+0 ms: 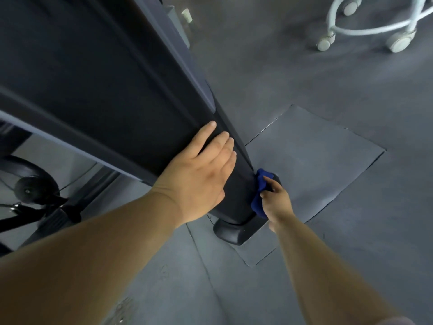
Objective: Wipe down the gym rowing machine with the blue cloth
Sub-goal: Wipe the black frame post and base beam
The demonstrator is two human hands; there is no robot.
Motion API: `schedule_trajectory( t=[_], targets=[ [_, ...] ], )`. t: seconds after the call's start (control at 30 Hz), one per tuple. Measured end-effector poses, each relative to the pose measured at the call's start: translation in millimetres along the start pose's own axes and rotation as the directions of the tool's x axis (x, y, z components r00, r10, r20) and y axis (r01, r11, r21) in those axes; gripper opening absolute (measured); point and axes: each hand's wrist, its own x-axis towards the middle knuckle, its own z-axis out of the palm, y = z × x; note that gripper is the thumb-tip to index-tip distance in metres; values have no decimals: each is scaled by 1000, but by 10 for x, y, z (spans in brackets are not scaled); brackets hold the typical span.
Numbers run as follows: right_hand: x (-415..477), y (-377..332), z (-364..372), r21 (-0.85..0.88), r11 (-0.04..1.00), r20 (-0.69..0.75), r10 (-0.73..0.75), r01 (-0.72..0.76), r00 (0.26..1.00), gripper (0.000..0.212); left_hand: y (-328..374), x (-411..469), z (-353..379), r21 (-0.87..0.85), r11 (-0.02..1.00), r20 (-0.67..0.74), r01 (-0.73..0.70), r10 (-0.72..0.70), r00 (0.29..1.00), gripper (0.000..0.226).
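The dark body of the rowing machine [98, 73] fills the upper left and narrows down to a black foot [234, 231] on the floor. My left hand [199, 174] lies flat on the machine's lower end, fingers spread, holding nothing. My right hand [275, 202] grips the bunched blue cloth [259, 195] and presses it against the right side of the machine's lower end, just above the foot. Part of the cloth is hidden behind my fingers.
Grey rubber floor mats [316, 165] lie under and around the foot, with raised seams. A pale frame on castor wheels [365, 26] stands at the top right. Black machine parts and a strap [35, 193] sit at the lower left.
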Motion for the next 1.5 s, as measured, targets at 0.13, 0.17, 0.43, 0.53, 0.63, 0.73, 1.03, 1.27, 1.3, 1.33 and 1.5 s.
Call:
schedule_trajectory(
  t=[0.13,0.17,0.43,0.53,0.63,0.73,1.03,1.27,1.3,1.33,1.5],
  targets=[
    [-451,-415,167,257,963,9,-84,79,996,60,-202,-180,-198,-204,978,-84,46,-64,994,56],
    [-608,-563,264,344,931,13,-132,119,991,59,-335,-264,-289,-206,974,-110,96,-121,987,55],
    [-1977,-1919,950,486,575,132,-793,659,595,51,-1805,-1012,-1029,-43,812,-288,583,-569,771,85],
    [-2089,-2095,985,406,464,249,-885,788,393,71,-2165,-1079,-1135,-148,684,-333,714,-714,616,99],
    [-2004,-1974,970,290,367,247,-921,884,302,61,-2213,-1001,-1007,-178,712,-364,679,-689,627,91],
    [-2097,-1985,971,266,297,243,-941,917,234,57,-2197,-1003,-954,-225,722,-374,655,-684,626,82],
    [-2320,-1977,1214,72,65,203,-978,995,49,33,-2878,-1147,-1218,25,911,-535,411,-335,775,45],
    [-2419,-1412,1755,69,389,-339,-857,918,389,40,-2970,-1041,-1150,154,930,-614,334,-175,770,50],
    [-2535,-1487,1855,70,369,-317,-873,927,371,42,-2976,-1038,-1143,152,932,-627,328,-165,761,49],
    [-2635,-1573,1928,63,330,-287,-898,942,334,44,-2984,-1029,-1136,148,936,-645,319,-154,748,48],
    [-2486,-1420,1976,-105,215,-279,-944,971,178,39,-3018,-982,-1066,121,958,-743,262,-88,663,43]
  ],
)
